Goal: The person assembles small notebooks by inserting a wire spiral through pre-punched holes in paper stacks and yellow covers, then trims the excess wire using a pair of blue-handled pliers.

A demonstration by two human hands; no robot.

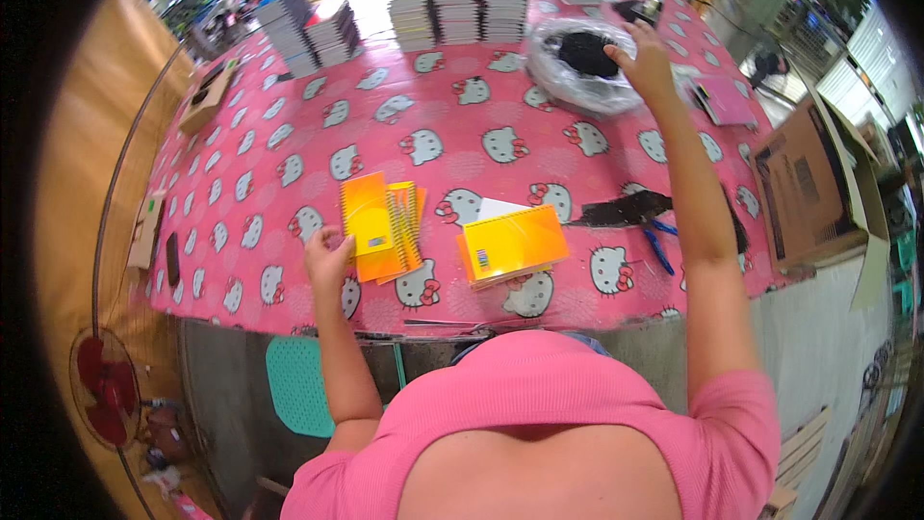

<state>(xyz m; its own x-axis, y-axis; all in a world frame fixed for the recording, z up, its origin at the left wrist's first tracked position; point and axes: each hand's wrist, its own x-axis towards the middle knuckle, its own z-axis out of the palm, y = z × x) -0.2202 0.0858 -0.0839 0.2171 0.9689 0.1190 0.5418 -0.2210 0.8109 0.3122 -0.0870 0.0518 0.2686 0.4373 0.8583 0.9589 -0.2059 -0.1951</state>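
Open pink tablecloth [433, 116] leaves a wide path between the tall notebook stacks [455, 0] at the back and the orange notebooks [366, 217] in front; rightward, the plastic bag [568, 87] and, nearer, a blue-handled tool [657, 250] stand in the way

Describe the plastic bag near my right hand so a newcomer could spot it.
On the pink patterned table, look toward the far side, just right of the tall stacks of books. The plastic bag sits there by the right hand, rounded and crumpled. Unlike the straight-sided stacks, it is see-through, with a black mass in its middle.

Bright daylight, dark fisheye-bent edges.
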